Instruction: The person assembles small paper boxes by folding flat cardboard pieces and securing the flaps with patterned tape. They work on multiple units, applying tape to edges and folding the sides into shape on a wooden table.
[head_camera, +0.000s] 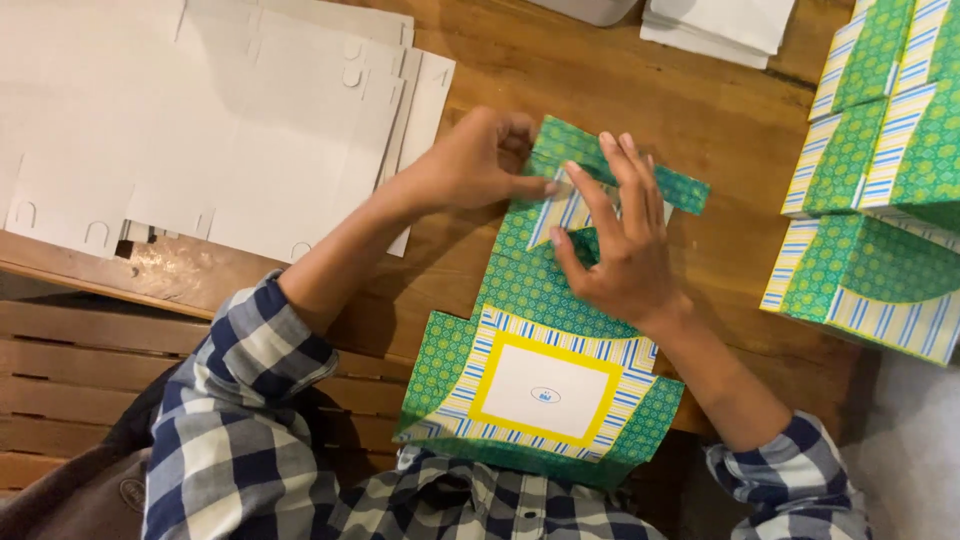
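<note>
A person in a blue-and-white checked shirt leans over a wooden counter (640, 90), seen from above. A flat, unfolded green patterned box blank (545, 330) lies in front of them, its near end hanging over the counter's edge towards their body; that near panel carries a white label framed in yellow with blue stripes.

The left hand (475, 160) is curled, its fingertips pinching the far flap of the blank at the fold. The right hand (620, 245) lies half spread on the card, fingers pressing the flap down while the thumb tucks under a striped edge.

To fold this well, it seems wise to keep the right hand's fingers flat along the crease line and let the left hand bring the flap over evenly (a skewed fold would likely wrinkle the printed paper).

At the right, finished green boxes (880, 200) of the same pattern stand stacked and closed, so their insides cannot be seen. At the upper left lies a pile of plain white card sheets (210, 120) with cut slots.
</note>
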